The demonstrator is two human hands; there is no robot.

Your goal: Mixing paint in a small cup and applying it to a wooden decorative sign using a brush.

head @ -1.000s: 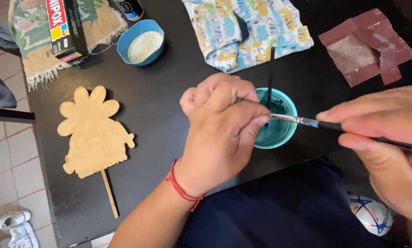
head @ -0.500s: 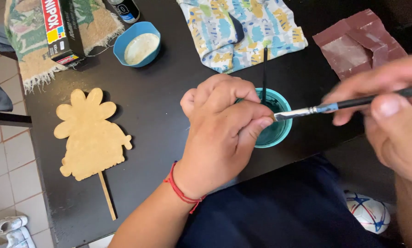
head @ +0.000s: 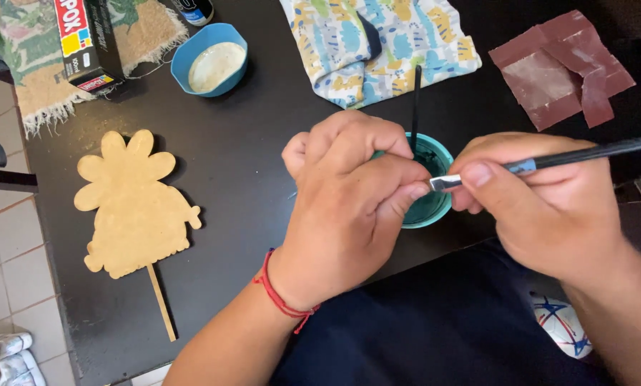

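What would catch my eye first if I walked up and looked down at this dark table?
Most likely the two hands meeting at the centre: the left hand pinches the bristle end of a paintbrush that the right hand holds, right over a small teal cup. To the left lies an unpainted wooden cutout on a stick, with a blue bowl of pale paste above it.

Bare table (head: 263, 143) between wooden cutout (head: 134, 207) and cup (head: 435, 207).
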